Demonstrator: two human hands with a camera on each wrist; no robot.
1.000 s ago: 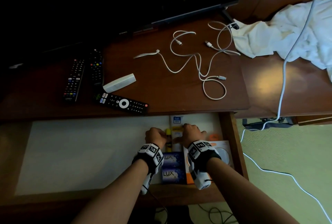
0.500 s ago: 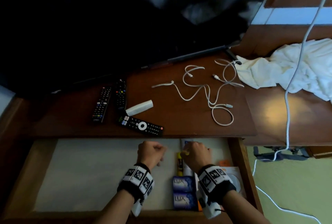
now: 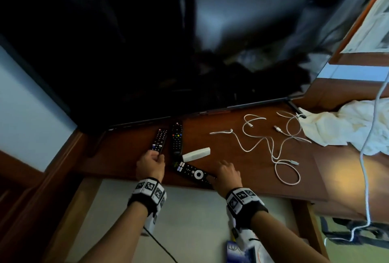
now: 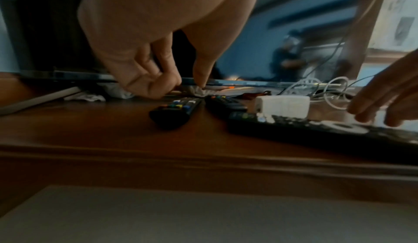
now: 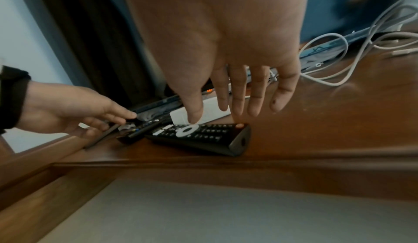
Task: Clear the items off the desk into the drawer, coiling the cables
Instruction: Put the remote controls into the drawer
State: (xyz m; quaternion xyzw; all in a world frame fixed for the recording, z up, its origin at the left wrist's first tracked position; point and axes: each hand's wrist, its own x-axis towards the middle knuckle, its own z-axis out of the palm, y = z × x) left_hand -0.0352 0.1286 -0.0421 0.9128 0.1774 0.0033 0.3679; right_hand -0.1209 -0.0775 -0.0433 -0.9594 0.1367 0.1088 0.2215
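Three black remotes lie at the desk's front left: a left remote (image 3: 159, 141), a middle remote (image 3: 176, 138) and a front remote (image 3: 192, 172) with a white ring, lying crosswise. A white bar-shaped device (image 3: 196, 154) sits behind the front remote. Loose white cables (image 3: 273, 144) sprawl to the right. My left hand (image 3: 159, 157) reaches the left remote's (image 4: 174, 111) near end with fingers loosely bent, thumb apart, gripping nothing. My right hand (image 5: 235, 114) hovers with straight, spread fingers over the front remote (image 5: 199, 136). The drawer (image 3: 189, 216) stands open below the desk edge.
A large dark TV (image 3: 147, 52) stands close behind the remotes. A crumpled white cloth (image 3: 347, 130) lies at the right, with a thick white cord (image 3: 365, 157) hanging across it to the floor. Blue soap boxes (image 3: 234, 251) sit in the drawer's right end.
Both hands left the small items in the drawer and moved up onto the desk, the left to the left remote, the right over the front remote. The head view tilted up.
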